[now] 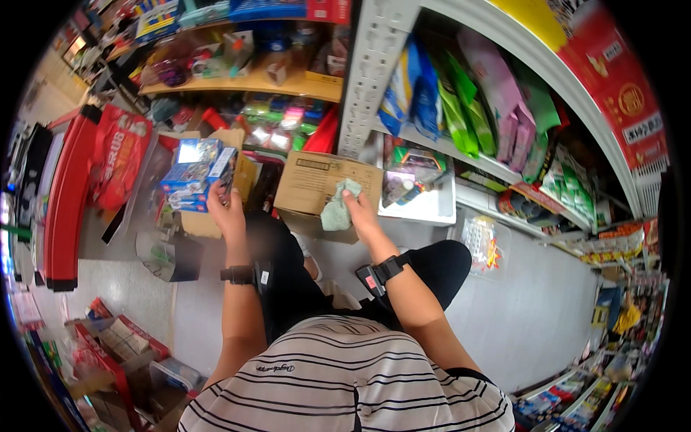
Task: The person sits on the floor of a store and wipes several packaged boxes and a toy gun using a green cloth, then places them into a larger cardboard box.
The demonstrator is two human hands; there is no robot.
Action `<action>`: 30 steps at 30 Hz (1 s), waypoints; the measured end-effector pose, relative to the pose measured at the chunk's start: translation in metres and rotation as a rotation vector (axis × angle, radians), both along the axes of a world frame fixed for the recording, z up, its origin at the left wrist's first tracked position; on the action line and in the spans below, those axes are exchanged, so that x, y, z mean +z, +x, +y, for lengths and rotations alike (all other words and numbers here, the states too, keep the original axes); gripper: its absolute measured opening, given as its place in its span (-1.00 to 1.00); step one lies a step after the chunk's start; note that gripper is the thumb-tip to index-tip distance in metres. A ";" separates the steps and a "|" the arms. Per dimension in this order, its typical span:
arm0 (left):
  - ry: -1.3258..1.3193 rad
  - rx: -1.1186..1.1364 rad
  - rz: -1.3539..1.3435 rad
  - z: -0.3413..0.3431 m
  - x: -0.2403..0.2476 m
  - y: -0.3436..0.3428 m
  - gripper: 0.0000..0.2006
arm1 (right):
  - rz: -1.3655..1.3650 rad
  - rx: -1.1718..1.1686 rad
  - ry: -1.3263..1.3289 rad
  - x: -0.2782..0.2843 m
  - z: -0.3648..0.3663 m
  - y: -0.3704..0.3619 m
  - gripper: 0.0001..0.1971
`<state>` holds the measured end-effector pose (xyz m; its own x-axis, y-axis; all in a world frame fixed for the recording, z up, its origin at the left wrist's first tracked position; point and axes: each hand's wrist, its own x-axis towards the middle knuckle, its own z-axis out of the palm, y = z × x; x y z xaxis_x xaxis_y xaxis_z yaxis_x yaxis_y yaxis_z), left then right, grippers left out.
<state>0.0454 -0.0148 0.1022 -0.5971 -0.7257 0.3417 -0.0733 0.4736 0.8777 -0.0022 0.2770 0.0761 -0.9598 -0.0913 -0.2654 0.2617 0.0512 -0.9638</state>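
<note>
The left hand (227, 209) is raised at about 10 o'clock from the picture centre. Its fingers curl around the lower right edge of a stack of blue boxes (198, 173), which it holds up in front of a brown carton behind. A black wrist strap (241, 274) sits on the left forearm.

The right hand (360, 212) is at about 12 o'clock, just above centre. Its fingers are closed on a pale green cloth (337, 209), which hangs bunched below the fingertips. The cloth lies against the front of an open cardboard box (317, 180) that stands on the floor at the foot of the shelving. A black band with a red tag (378, 273) sits on the right wrist.

At 1 to 2 o'clock, a white shelf (432, 144) carries upright green, blue and pink bags (461, 101). At 9 o'clock, a red bag (119, 155) leans beside a red rack. The person's striped shirt (345, 374) fills the 6 o'clock area.
</note>
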 end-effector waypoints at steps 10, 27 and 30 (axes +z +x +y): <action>-0.236 0.323 -0.111 -0.085 -0.026 0.008 -0.24 | 0.392 -0.002 0.467 -0.027 -0.005 -0.024 -0.35; 0.019 0.218 -0.020 -0.119 -0.010 -0.002 -0.69 | 0.378 -0.001 0.460 -0.018 0.004 0.001 -0.51; 0.101 0.142 0.241 -0.107 0.019 0.014 -0.64 | 0.477 0.011 0.465 -0.001 0.003 0.003 -0.53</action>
